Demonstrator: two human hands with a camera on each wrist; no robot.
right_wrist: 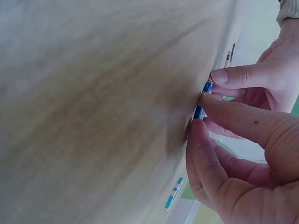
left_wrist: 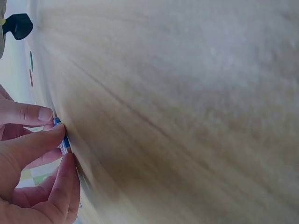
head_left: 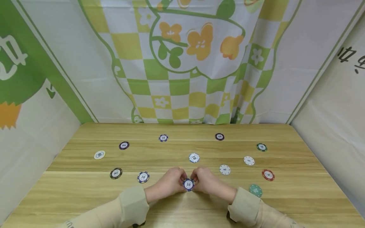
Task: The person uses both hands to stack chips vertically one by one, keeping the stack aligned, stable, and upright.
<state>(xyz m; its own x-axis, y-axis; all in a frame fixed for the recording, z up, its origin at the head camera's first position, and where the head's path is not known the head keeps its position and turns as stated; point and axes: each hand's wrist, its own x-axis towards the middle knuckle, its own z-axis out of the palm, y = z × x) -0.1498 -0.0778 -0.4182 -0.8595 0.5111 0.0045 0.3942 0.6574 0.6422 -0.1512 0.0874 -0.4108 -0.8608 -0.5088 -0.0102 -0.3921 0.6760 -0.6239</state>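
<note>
A blue-and-white poker chip (head_left: 188, 184) marked 10 lies at the table's front middle, between the two hands. The left hand (head_left: 172, 180) pinches its left edge with thumb and fingers, and the right hand (head_left: 206, 181) grips the right edge the same way. In the left wrist view the chip's blue rim (left_wrist: 66, 143) shows between the fingertips, low against the wood. The right wrist view has that rim (right_wrist: 199, 112) pinched too; whether more than one chip is stacked there I cannot tell. Just beyond the hands lies a light-blue-edged 10 chip (head_left: 194, 157).
Several single chips are spread over the wooden table (head_left: 85, 196). To the left are a blue 10 chip (head_left: 143, 177) and a black 100 chip (head_left: 116, 173). At right lie a green 20 chip (head_left: 255, 190) and a red 5 chip (head_left: 268, 174). A patterned curtain (head_left: 182, 85) hangs behind.
</note>
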